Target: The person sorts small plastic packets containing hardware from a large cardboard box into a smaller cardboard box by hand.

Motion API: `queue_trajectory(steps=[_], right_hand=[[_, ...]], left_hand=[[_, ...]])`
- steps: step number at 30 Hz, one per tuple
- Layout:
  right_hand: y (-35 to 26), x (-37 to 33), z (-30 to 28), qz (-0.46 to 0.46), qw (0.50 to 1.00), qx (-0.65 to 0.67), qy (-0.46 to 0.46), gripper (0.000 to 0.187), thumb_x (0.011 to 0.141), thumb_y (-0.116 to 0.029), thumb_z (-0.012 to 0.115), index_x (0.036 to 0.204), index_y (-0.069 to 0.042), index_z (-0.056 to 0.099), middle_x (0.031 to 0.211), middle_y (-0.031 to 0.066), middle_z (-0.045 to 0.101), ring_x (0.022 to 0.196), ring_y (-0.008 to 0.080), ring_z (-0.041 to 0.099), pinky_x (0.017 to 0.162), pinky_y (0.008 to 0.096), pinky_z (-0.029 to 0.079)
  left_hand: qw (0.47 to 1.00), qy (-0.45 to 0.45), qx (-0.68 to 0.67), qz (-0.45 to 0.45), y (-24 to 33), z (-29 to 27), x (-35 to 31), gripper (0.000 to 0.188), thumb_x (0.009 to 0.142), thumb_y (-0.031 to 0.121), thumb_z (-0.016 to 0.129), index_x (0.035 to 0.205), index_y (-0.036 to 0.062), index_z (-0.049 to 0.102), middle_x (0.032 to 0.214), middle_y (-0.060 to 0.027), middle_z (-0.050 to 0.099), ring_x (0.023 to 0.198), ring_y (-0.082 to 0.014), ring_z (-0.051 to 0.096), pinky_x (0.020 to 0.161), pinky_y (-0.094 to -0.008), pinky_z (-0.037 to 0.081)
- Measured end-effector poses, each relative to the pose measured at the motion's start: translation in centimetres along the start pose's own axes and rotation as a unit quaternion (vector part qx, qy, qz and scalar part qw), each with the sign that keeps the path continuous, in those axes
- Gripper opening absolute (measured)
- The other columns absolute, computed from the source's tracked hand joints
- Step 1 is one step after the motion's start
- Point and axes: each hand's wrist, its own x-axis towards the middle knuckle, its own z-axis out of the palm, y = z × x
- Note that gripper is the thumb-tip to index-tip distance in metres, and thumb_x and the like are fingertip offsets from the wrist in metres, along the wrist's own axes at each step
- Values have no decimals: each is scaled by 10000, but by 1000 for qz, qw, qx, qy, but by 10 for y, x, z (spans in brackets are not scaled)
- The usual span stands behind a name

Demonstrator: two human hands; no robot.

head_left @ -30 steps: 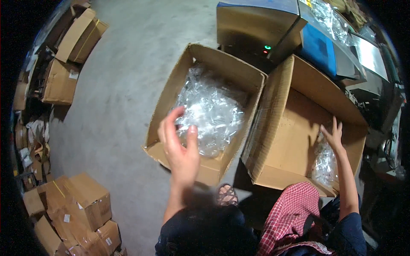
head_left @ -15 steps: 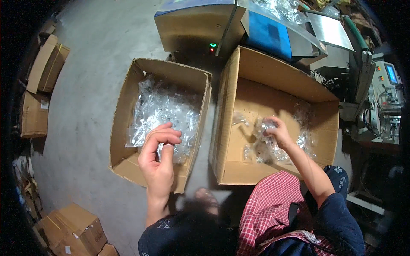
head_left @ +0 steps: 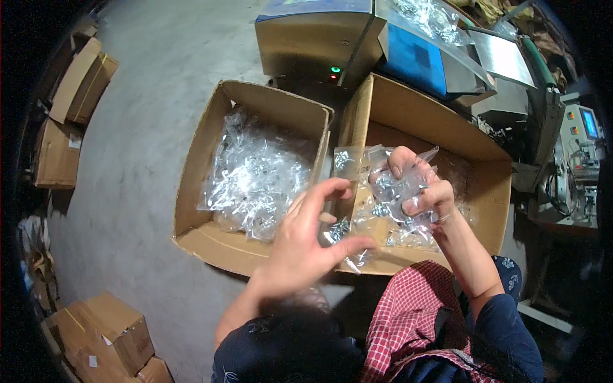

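Note:
A bunch of clear plastic bags of small silvery metal parts, which look like screws (head_left: 381, 209), is gripped in my right hand (head_left: 437, 199) over the near side of the right-hand carton (head_left: 434, 108). Some bags spread leftward past the carton's left wall. My left hand (head_left: 300, 239) reaches in from the left, thumb and fingers apart around the hanging left end of the bunch; whether it touches a bag is unclear. To its left stands the smaller open carton (head_left: 199, 159), holding a heap of similar filled bags (head_left: 258, 175).
Beyond the cartons stands a metal-cased machine (head_left: 313, 45) with lit indicators and a blue belt (head_left: 415, 60). More bags (head_left: 424, 19) lie on its top. At the far right is another machine with a screen (head_left: 589, 124). Closed cartons (head_left: 105, 335) sit at lower left.
My right hand has lifted a bunch of bags from the right carton. My left hand has moved right, from over the left carton to beside the bunch. The view has shifted slightly.

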Motion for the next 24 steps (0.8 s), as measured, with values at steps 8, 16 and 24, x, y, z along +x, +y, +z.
queue_trajectory(steps=[8,16,24], right_hand=[[29,19,-37,-13,947,-48,-318,483,603,-192,841,970,35,624,1126,241,624,972,278,640,763,326,539],[9,10,-25,-29,966,-33,-253,437,540,-11,704,969,13,625,1115,218,606,988,261,621,822,359,518],[12,5,4,75,996,23,-53,894,494,5,679,1351,2,429,1255,165,581,1184,303,563,1086,390,365]], left_hand=[[912,105,-376,-124,-25,-9,-7,428,862,154,733,1161,22,455,1030,-121,618,1003,-191,622,696,-278,533],[916,334,-223,11,-41,-31,-17,148,867,5,626,982,34,537,1013,-83,562,986,-164,578,782,-273,476],[984,153,-85,0,-6,-17,-11,390,854,162,747,1166,26,557,1062,-106,650,994,-160,603,843,-306,490]])
